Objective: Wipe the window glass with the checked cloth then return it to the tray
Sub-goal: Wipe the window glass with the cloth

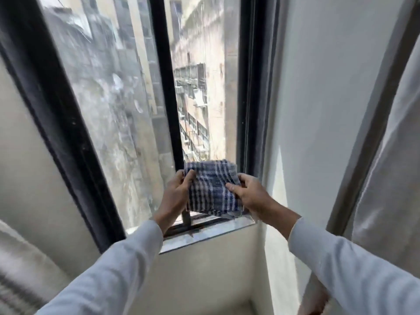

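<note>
A blue-and-white checked cloth (211, 187) is held folded in front of the bottom of the window. My left hand (176, 196) grips its left edge, thumb on the front. My right hand (248, 194) grips its right edge. Both arms wear pale long sleeves. The window has a streaky, dirty left glass pane (109, 92) and a narrower right pane (202, 83), split by a black middle bar (163, 76). The cloth hangs just above the sill (204, 235), near the lower part of the right pane. No tray is in view.
Thick black frame bars (56, 114) border the window on the left and right. A white wall (318, 110) stands close on the right, with a pale curtain (391, 178) beyond it. Below the sill a white ledge recess (204, 280) drops away.
</note>
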A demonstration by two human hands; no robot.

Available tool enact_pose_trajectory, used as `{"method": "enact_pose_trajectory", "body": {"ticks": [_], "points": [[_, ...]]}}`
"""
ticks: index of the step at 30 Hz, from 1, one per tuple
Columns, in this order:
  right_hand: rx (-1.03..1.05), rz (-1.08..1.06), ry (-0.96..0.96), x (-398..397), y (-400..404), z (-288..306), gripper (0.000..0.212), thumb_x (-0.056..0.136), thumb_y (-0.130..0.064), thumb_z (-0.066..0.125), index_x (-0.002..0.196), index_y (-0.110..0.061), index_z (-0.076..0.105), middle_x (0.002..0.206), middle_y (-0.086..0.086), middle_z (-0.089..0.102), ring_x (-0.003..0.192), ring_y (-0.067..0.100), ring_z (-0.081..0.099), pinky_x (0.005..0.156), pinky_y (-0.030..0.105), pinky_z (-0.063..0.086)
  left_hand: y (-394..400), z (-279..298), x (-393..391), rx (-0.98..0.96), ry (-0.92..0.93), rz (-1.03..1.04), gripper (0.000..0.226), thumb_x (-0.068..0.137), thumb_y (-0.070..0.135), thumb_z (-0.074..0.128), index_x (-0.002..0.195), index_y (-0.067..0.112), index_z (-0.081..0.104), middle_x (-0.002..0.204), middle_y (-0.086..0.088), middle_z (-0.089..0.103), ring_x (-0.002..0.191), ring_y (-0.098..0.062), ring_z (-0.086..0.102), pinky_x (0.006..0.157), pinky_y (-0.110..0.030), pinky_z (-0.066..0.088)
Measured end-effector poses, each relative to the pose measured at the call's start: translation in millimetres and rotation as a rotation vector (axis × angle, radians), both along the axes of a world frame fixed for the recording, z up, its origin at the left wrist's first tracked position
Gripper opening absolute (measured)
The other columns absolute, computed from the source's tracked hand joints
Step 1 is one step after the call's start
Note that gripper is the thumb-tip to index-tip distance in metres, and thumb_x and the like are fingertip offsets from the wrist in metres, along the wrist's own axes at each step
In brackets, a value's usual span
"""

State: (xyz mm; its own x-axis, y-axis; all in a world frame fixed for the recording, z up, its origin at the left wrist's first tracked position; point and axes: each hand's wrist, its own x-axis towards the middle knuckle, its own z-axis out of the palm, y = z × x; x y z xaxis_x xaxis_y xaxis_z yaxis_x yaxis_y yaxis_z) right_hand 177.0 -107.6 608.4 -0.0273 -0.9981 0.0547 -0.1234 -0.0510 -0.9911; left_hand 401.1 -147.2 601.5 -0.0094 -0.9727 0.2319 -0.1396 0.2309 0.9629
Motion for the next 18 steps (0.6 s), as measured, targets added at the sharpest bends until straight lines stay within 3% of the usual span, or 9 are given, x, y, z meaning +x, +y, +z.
{"method": "enact_pose_trajectory", "body": {"ticks": [2, 4, 6, 8, 9, 11, 13, 15, 18], "points": [[-0.045, 0.11, -0.127, 27, -5, 43, 0.018, 0.106, 0.0, 0.061, 0.121, -0.005, 0.069, 0.119, 0.018, 0.079, 0.111, 0.031, 0.077, 0.101, 0.048, 0.063, 0, 43, 26, -0.088, 0.032, 0.027, 0.025, 0.114, 0.037, 0.052, 0.111, 0.023, 0.073, 0.097, 0.002, 0.078, 0.093, -0.021, 0.073, 0.076, -0.03, 0.064], [-0.066, 0.219, -0.258, 50, -11, 78, 0.02, 0.107, 0.004, 0.053, 0.12, -0.007, 0.065, 0.113, 0.013, 0.077, 0.107, 0.026, 0.075, 0.093, 0.043, 0.064, -4, 76, 45, -0.186, 0.021, 0.055, 0.026, 0.114, 0.042, 0.047, 0.111, 0.032, 0.071, 0.104, 0.001, 0.078, 0.097, -0.021, 0.073, 0.083, -0.036, 0.064], [-0.056, 0.308, -0.36, 71, -20, 105, 0.023, 0.11, 0.0, 0.047, 0.128, -0.005, 0.06, 0.118, 0.017, 0.073, 0.108, 0.029, 0.073, 0.089, 0.044, 0.065, -10, 100, 58, -0.252, 0.034, 0.096, 0.027, 0.114, 0.045, 0.044, 0.11, 0.038, 0.07, 0.105, 0.006, 0.08, 0.097, -0.012, 0.075, 0.083, -0.03, 0.063], [-0.022, 0.431, -0.431, 91, -32, 122, 0.031, 0.109, -0.008, 0.052, 0.139, -0.005, 0.056, 0.127, 0.026, 0.072, 0.114, 0.035, 0.073, 0.093, 0.048, 0.065, -17, 117, 66, -0.31, 0.028, 0.157, 0.026, 0.114, 0.046, 0.044, 0.108, 0.039, 0.069, 0.099, 0.016, 0.081, 0.088, 0.001, 0.075, 0.074, -0.017, 0.061], [0.006, 0.488, -0.441, 99, -38, 126, 0.037, 0.107, -0.012, 0.059, 0.143, -0.005, 0.056, 0.127, 0.026, 0.074, 0.114, 0.036, 0.075, 0.094, 0.047, 0.065, -23, 121, 70, -0.325, 0.009, 0.182, 0.026, 0.114, 0.045, 0.045, 0.107, 0.038, 0.069, 0.096, 0.017, 0.081, 0.086, 0.001, 0.076, 0.072, -0.018, 0.061], [0.082, 0.537, -0.472, 112, -55, 129, 0.043, 0.104, -0.017, 0.069, 0.142, 0.0, 0.06, 0.121, 0.022, 0.078, 0.109, 0.035, 0.079, 0.091, 0.044, 0.067, -37, 124, 81, -0.299, -0.037, 0.209, 0.028, 0.114, 0.043, 0.048, 0.108, 0.03, 0.072, 0.097, 0.004, 0.082, 0.091, -0.016, 0.08, 0.079, -0.038, 0.067], [0.061, 0.424, -0.488, 125, -79, 121, 0.039, 0.101, -0.015, 0.073, 0.135, 0.003, 0.066, 0.119, 0.02, 0.081, 0.111, 0.038, 0.079, 0.094, 0.048, 0.067, -53, 125, 97, -0.304, -0.12, 0.264, 0.033, 0.111, 0.046, 0.053, 0.108, 0.02, 0.073, 0.094, -0.004, 0.08, 0.086, -0.026, 0.078, 0.078, -0.053, 0.066], [-0.107, 0.161, -0.467, 143, -110, 111, 0.026, 0.101, -0.012, 0.072, 0.126, -0.003, 0.074, 0.116, 0.018, 0.083, 0.115, 0.043, 0.077, 0.098, 0.056, 0.064, -74, 131, 122, -0.423, -0.336, 0.48, 0.033, 0.111, 0.047, 0.054, 0.111, 0.02, 0.073, 0.095, -0.001, 0.078, 0.088, -0.024, 0.075, 0.078, -0.05, 0.064], [-0.533, -0.2, -0.308, 178, -154, 116, 0.025, 0.102, -0.005, 0.066, 0.124, -0.014, 0.076, 0.11, 0.015, 0.082, 0.104, 0.041, 0.078, 0.093, 0.061, 0.064, -110, 152, 167, -0.707, -0.561, 0.88, 0.028, 0.113, 0.035, 0.053, 0.126, 0.016, 0.069, 0.127, -0.005, 0.069, 0.119, -0.032, 0.067, 0.104, -0.051, 0.055]]}}
